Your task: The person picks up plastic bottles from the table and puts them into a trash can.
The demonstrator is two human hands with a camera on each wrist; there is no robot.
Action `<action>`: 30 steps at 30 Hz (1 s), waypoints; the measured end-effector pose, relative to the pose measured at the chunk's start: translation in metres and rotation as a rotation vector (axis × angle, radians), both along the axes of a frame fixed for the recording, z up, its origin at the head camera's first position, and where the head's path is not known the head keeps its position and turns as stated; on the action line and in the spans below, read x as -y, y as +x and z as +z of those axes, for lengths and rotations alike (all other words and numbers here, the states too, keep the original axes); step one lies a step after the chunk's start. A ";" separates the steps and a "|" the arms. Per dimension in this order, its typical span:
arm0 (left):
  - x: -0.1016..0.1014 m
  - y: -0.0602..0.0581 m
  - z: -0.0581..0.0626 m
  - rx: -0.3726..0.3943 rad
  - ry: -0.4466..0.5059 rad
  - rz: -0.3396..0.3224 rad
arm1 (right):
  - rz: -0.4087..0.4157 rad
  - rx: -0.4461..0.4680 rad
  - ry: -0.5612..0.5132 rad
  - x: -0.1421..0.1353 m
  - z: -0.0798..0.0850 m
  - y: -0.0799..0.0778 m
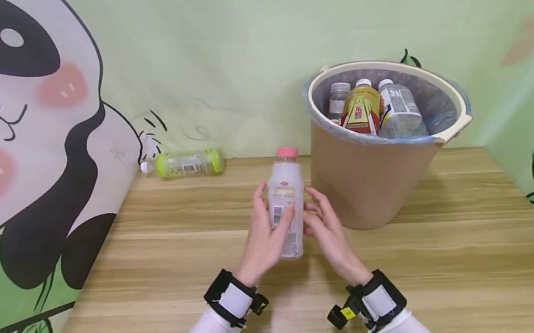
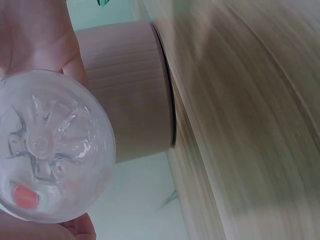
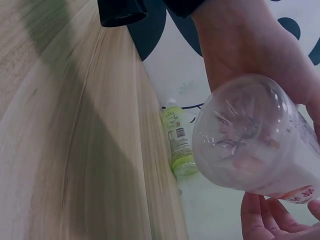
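A clear plastic bottle with a whitish label and pink cap is held upright, slightly tilted, above the table. My left hand grips this bottle, its thumb across the label and its fingers round the far side. My right hand is at the bottle's right side, fingers loosely bent and close against it; how firmly they touch is hard to tell. Both wrist views show the clear ribbed base of the bottle. The left fingers behind it are partly hidden.
Right of the hands stands a brown bin with a cream rim and bluish liner, holding several bottles. A green-labelled bottle with a white cap lies at the table's back left, by the wall. The wooden table extends to both sides.
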State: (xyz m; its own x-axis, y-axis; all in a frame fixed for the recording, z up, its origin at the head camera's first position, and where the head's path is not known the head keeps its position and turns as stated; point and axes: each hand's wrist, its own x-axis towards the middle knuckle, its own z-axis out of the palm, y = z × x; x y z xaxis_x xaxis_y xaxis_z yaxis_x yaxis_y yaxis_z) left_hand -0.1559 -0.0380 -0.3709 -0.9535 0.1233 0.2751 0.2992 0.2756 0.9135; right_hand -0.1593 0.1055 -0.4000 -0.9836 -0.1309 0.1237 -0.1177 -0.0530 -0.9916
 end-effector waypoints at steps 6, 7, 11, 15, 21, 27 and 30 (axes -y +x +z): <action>-0.005 0.001 0.001 -0.005 -0.022 -0.031 | 0.011 -0.043 0.057 -0.002 -0.002 -0.003; -0.005 0.001 0.000 -0.005 -0.030 -0.039 | 0.013 -0.048 0.065 -0.003 -0.002 -0.003; -0.004 -0.003 -0.008 -0.006 -0.052 -0.065 | 0.045 -0.060 0.060 -0.005 -0.002 -0.005; -0.001 -0.014 -0.026 -0.022 -0.063 -0.069 | 0.087 -0.046 0.034 -0.008 0.000 -0.005; 0.008 -0.021 -0.036 -0.058 -0.090 -0.042 | 0.140 -0.013 -0.010 -0.013 0.009 -0.004; 0.015 -0.021 -0.033 -0.064 -0.074 -0.016 | 0.198 0.032 -0.058 -0.015 0.029 -0.002; 0.017 -0.022 -0.031 -0.076 -0.055 -0.008 | 0.228 0.017 -0.060 -0.015 0.046 -0.002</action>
State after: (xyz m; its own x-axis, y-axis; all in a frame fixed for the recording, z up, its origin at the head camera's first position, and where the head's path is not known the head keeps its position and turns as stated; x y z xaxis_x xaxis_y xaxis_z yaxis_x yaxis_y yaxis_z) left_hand -0.1774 -0.0554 -0.4019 -0.9291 0.1476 0.3392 0.3694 0.3223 0.8716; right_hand -0.1613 0.1206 -0.3538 -0.9316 -0.3427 0.1212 -0.0790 -0.1347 -0.9877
